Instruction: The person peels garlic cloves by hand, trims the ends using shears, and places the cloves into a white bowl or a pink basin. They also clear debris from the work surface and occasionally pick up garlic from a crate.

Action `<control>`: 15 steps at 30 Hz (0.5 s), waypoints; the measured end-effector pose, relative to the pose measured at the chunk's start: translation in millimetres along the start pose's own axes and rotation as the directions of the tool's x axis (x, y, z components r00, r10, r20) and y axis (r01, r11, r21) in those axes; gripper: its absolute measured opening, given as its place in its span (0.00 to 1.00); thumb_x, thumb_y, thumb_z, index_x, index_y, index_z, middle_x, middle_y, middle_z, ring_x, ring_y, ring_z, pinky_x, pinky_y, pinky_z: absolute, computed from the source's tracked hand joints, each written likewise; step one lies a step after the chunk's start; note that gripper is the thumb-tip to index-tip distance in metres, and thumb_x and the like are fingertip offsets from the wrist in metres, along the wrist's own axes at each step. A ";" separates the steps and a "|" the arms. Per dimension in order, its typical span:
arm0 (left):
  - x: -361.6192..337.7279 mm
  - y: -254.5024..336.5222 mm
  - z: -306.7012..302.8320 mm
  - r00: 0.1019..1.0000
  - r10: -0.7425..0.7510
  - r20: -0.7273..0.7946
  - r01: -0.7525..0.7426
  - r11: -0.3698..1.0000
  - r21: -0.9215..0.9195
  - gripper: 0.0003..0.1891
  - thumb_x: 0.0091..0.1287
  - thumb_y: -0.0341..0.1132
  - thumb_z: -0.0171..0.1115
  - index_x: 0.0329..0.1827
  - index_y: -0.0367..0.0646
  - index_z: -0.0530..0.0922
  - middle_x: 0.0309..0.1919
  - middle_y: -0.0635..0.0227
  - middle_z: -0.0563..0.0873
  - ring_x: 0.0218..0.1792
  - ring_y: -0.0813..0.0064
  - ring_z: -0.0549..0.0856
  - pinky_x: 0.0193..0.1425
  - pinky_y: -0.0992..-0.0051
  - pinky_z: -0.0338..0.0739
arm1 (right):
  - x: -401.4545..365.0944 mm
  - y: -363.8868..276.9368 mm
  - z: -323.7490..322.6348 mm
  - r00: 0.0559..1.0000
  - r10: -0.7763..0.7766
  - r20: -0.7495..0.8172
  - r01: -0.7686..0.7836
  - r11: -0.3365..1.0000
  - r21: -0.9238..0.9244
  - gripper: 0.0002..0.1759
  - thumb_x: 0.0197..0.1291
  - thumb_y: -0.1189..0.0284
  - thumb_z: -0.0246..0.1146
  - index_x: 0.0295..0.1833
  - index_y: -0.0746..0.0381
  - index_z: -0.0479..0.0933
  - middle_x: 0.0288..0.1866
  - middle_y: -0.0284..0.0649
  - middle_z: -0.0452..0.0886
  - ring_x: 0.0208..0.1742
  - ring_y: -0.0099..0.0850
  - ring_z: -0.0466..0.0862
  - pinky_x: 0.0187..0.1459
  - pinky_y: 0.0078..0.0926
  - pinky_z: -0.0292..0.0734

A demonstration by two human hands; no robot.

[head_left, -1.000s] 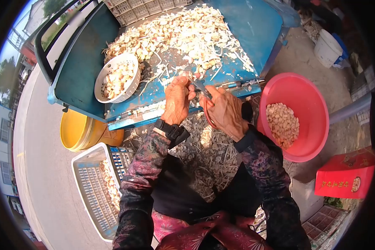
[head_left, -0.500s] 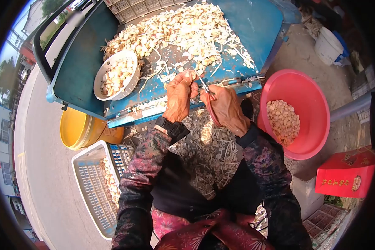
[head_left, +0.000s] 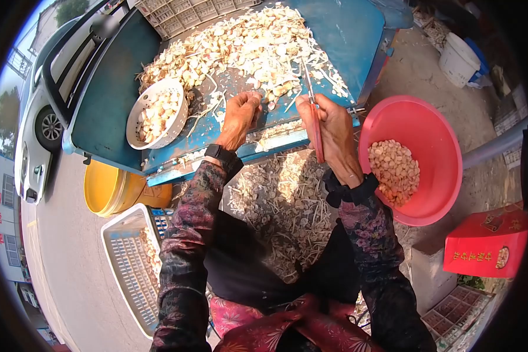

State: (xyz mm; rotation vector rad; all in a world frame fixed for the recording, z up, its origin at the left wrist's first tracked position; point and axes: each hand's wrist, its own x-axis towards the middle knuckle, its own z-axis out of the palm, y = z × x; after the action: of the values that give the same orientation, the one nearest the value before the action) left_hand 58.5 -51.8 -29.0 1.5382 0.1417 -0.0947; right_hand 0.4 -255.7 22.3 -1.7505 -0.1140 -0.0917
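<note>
My right hand (head_left: 333,130) grips red-handled scissors (head_left: 317,126), their blades pointing up and away over the blue cart bed. Beside it, my left hand (head_left: 240,120) hovers at the bed's front edge with its fingers curled together; whatever sits between them, if anything, is hidden. In front of both hands a heap of garlic (head_left: 246,47) with pale stems and loose skins spreads over the cart bed (head_left: 346,35). To the left of my left hand, a white perforated bowl (head_left: 179,120) holds trimmed garlic (head_left: 158,114).
On the right stands a pink basin (head_left: 440,182) partly filled with garlic, with a red box (head_left: 487,240) beyond it. A yellow bucket (head_left: 102,188) and a white plastic crate (head_left: 129,281) are on the left. Stem scraps (head_left: 299,211) litter the ground below me. A white car (head_left: 38,135) is on the road.
My hands have moved apart: the left one shifted left, the right one rightward with the scissors now pointing upward. The view has shifted slightly, and a white car has appeared at left.
</note>
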 end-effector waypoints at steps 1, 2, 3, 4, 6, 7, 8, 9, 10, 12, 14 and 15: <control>8.6 -1.7 4.2 0.995 0.097 -0.004 -0.090 0.939 0.332 0.11 0.68 0.34 0.52 0.39 0.33 0.76 0.32 0.59 0.86 0.34 0.71 0.85 0.34 0.73 0.78 | -0.6 -1.1 -0.8 1.000 0.000 0.004 0.000 1.000 0.004 0.19 0.63 0.59 0.61 0.28 0.64 0.71 0.12 0.30 0.67 0.18 0.14 0.64 0.19 0.23 0.59; 19.4 -9.9 9.2 0.954 0.299 0.018 -0.283 0.880 0.382 0.12 0.67 0.36 0.55 0.40 0.32 0.77 0.27 0.56 0.85 0.32 0.63 0.85 0.37 0.66 0.78 | -1.5 -3.3 -2.0 1.000 -0.002 0.003 0.002 1.000 0.004 0.19 0.63 0.59 0.61 0.28 0.64 0.71 0.12 0.30 0.67 0.18 0.14 0.64 0.19 0.23 0.59; 24.2 -7.9 15.0 0.953 0.302 0.018 -0.285 0.879 0.383 0.12 0.67 0.36 0.55 0.40 0.32 0.77 0.27 0.56 0.85 0.32 0.63 0.85 0.37 0.66 0.78 | -2.2 -6.4 -3.5 1.000 0.014 0.018 -0.013 1.000 -0.009 0.19 0.63 0.59 0.61 0.29 0.64 0.73 0.13 0.31 0.68 0.18 0.14 0.65 0.20 0.23 0.59; 28.1 -6.0 19.5 0.935 0.348 0.071 -0.293 0.642 0.709 0.13 0.66 0.38 0.58 0.41 0.33 0.78 0.27 0.57 0.85 0.31 0.65 0.84 0.37 0.67 0.77 | -2.8 -8.9 -4.6 0.999 0.030 0.032 -0.029 0.999 -0.021 0.18 0.63 0.59 0.62 0.31 0.64 0.74 0.13 0.31 0.69 0.19 0.14 0.66 0.20 0.23 0.60; 37.7 -3.4 20.8 0.932 0.338 0.134 -0.254 0.342 0.905 0.16 0.63 0.41 0.63 0.42 0.35 0.79 0.29 0.53 0.85 0.33 0.63 0.85 0.39 0.65 0.76 | -3.9 -11.9 -6.0 0.999 0.011 0.039 -0.009 0.999 -0.039 0.18 0.63 0.59 0.62 0.33 0.64 0.75 0.14 0.32 0.70 0.19 0.15 0.68 0.20 0.23 0.62; 42.2 -3.4 16.3 0.932 0.336 0.134 -0.253 0.342 0.905 0.16 0.63 0.41 0.63 0.42 0.35 0.79 0.29 0.53 0.85 0.33 0.63 0.85 0.39 0.65 0.76 | -4.6 -11.8 -6.6 0.999 -0.006 0.047 0.009 0.998 -0.059 0.18 0.63 0.58 0.62 0.34 0.64 0.76 0.15 0.33 0.72 0.19 0.15 0.70 0.21 0.23 0.63; 44.9 -2.8 8.1 0.952 0.269 0.145 -0.263 0.477 0.838 0.16 0.62 0.41 0.64 0.40 0.33 0.80 0.29 0.50 0.85 0.33 0.57 0.85 0.40 0.63 0.76 | -5.5 -11.0 -6.3 0.999 -0.003 0.048 0.006 0.998 -0.057 0.18 0.63 0.58 0.62 0.34 0.64 0.76 0.15 0.33 0.72 0.19 0.15 0.70 0.21 0.23 0.63; 44.5 -0.8 -0.8 0.966 0.202 0.164 -0.255 0.601 0.757 0.16 0.61 0.41 0.65 0.38 0.32 0.80 0.29 0.47 0.84 0.34 0.51 0.85 0.41 0.60 0.76 | -6.3 -10.7 -5.1 0.999 -0.027 0.038 0.030 0.997 -0.067 0.18 0.63 0.58 0.62 0.34 0.64 0.76 0.16 0.34 0.73 0.19 0.17 0.72 0.21 0.24 0.65; 40.0 -0.9 -9.4 0.966 0.212 0.144 -0.247 0.611 0.752 0.16 0.61 0.41 0.66 0.34 0.32 0.81 0.26 0.53 0.84 0.30 0.58 0.84 0.38 0.63 0.75 | -6.2 -10.6 -3.5 0.998 -0.055 0.027 0.057 0.996 -0.074 0.18 0.63 0.58 0.62 0.35 0.64 0.76 0.16 0.36 0.75 0.19 0.19 0.73 0.22 0.25 0.66; 28.2 1.2 -24.6 0.984 0.141 0.106 -0.175 0.717 0.675 0.16 0.62 0.42 0.65 0.32 0.34 0.80 0.23 0.59 0.82 0.27 0.65 0.81 0.33 0.68 0.74 | -4.7 -7.3 -1.3 0.997 -0.073 0.027 0.075 0.993 -0.087 0.18 0.63 0.58 0.62 0.35 0.64 0.76 0.17 0.37 0.76 0.19 0.23 0.76 0.23 0.27 0.68; 7.8 12.7 -25.7 0.990 -0.108 0.086 0.071 0.932 0.356 0.13 0.67 0.43 0.61 0.32 0.41 0.78 0.22 0.75 0.76 0.20 0.84 0.71 0.21 0.83 0.63 | -5.5 -2.3 -0.5 0.995 -0.092 0.032 0.095 0.989 -0.110 0.18 0.62 0.58 0.62 0.35 0.64 0.76 0.17 0.39 0.77 0.20 0.26 0.78 0.24 0.29 0.69; 2.4 12.5 -28.6 0.991 -0.106 0.079 0.071 0.932 0.356 0.13 0.67 0.43 0.61 0.32 0.41 0.78 0.22 0.75 0.76 0.20 0.84 0.71 0.21 0.83 0.63 | -6.0 -0.2 0.4 0.993 -0.112 0.024 0.114 0.987 -0.117 0.18 0.62 0.57 0.62 0.35 0.64 0.76 0.18 0.40 0.77 0.20 0.31 0.79 0.25 0.31 0.70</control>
State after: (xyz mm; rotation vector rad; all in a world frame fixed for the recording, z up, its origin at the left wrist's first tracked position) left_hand 61.9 -22.7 -17.8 1.8827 0.1210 -0.2788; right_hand -5.6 -255.4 21.7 -1.8633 -0.2242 -0.1695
